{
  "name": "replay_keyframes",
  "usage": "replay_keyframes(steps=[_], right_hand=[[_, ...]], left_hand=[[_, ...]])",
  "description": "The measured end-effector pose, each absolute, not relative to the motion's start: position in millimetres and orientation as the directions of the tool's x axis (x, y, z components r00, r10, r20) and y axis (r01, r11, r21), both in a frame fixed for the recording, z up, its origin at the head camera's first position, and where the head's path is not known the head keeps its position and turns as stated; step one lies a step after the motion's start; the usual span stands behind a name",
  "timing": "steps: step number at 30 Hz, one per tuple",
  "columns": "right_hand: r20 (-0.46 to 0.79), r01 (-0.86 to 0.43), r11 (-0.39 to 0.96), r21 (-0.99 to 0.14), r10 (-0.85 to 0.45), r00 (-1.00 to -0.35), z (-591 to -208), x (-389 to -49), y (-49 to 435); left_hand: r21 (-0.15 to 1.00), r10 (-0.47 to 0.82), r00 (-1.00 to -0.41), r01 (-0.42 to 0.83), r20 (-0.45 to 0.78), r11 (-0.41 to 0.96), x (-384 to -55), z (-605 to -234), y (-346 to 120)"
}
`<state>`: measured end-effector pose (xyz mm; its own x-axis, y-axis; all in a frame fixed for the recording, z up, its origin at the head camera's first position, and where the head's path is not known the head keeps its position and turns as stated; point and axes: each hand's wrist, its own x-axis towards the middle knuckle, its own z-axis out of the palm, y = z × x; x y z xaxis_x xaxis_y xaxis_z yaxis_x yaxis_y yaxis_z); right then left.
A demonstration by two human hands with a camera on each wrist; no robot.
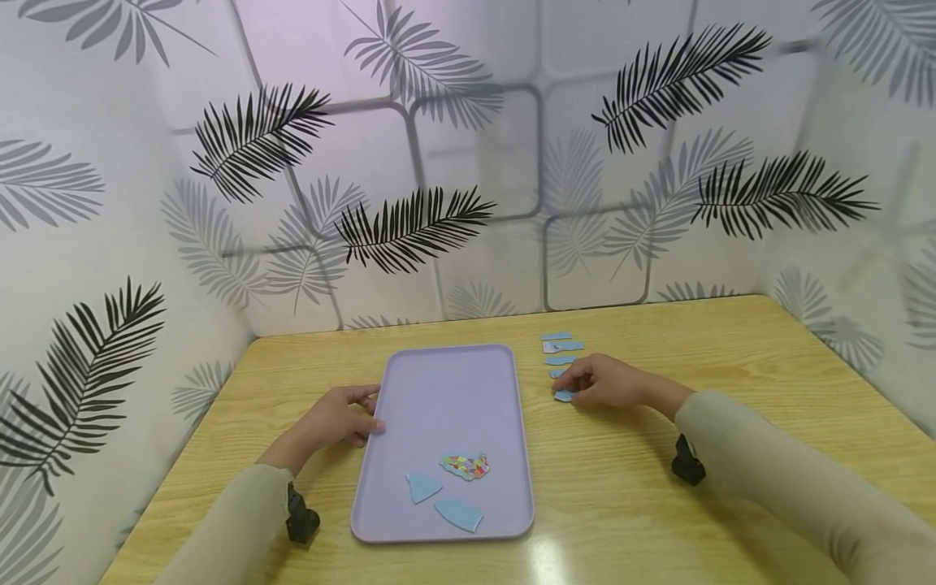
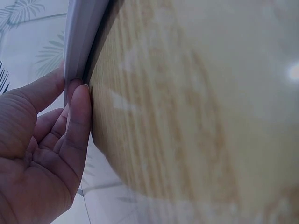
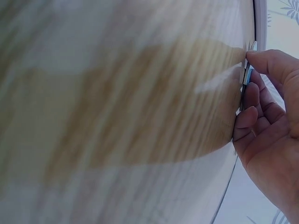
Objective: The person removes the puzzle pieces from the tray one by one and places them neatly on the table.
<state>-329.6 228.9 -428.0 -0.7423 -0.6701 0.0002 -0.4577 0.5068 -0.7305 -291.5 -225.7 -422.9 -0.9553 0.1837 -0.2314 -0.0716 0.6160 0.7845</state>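
Observation:
My left hand [image 1: 338, 418] grips the left rim of a lilac tray [image 1: 446, 390], thumb over the edge and fingers against its side. In the left wrist view, the thumb and fingers of that hand [image 2: 51, 135] meet at the tray's rim [image 2: 84, 37]. On the tray lie two flat light-blue pieces [image 1: 458, 515] and a multicoloured piece [image 1: 468, 466]. Right of the tray, my right hand [image 1: 605, 380] pinches a small flat light-blue piece [image 1: 564, 396] at the table surface. Its fingers partly hide that piece, also in the right wrist view.
Several more thin light-blue pieces [image 1: 561, 360] lie in a column just beyond my right hand on the wooden table [image 1: 695, 341]. One of them [image 1: 561, 346] has a white part. A leaf-patterned wall covering [image 1: 468, 268] stands behind the table and along both sides.

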Motion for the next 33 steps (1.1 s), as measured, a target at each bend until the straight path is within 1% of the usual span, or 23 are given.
replay_keyframes(steps=[8,17,23,33], right_hand=[[-0.001,-0.449,0.506,-0.737,-0.664,-0.748,-430,-331,229],[-0.015,-0.410,0.518,-0.751,-0.634,-0.773,-427,-328,230],[0.004,-0.403,0.521,-0.753,-0.609,-0.793,-425,-327,231],[0.064,-0.437,0.426,-0.793,-0.654,-0.754,-422,-315,212]], left_hand=[[0.786,0.184,-0.956,-0.070,-0.229,0.615,-292,-423,-226],[0.778,0.179,-0.956,-0.072,-0.232,0.624,-291,-422,-224],[0.776,0.181,-0.957,-0.065,-0.227,0.627,-290,-422,-223],[0.782,0.187,-0.958,-0.057,-0.218,0.620,-290,-422,-225]])
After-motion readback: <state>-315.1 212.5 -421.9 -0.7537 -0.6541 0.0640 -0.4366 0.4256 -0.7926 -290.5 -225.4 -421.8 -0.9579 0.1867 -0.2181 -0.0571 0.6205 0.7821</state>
